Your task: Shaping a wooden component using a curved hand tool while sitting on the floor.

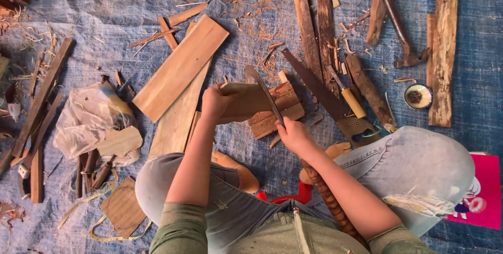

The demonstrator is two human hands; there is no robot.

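Wooden piece (246, 99) in left hand (216, 102) | right hand (294, 136) grips blade (264, 94)

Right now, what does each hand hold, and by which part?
The left hand grips a small wooden board by its left end. The right hand holds a long curved blade at its lower, handle end.

The right hand (294, 136) hides the blade's (263, 92) handle. At eleven o'clock of it, the left hand (215, 102) covers the wood piece's (246, 99) end. The pink box (479, 194) at four o'clock is cut off; the small bowl's (418, 96) contents are unclear.
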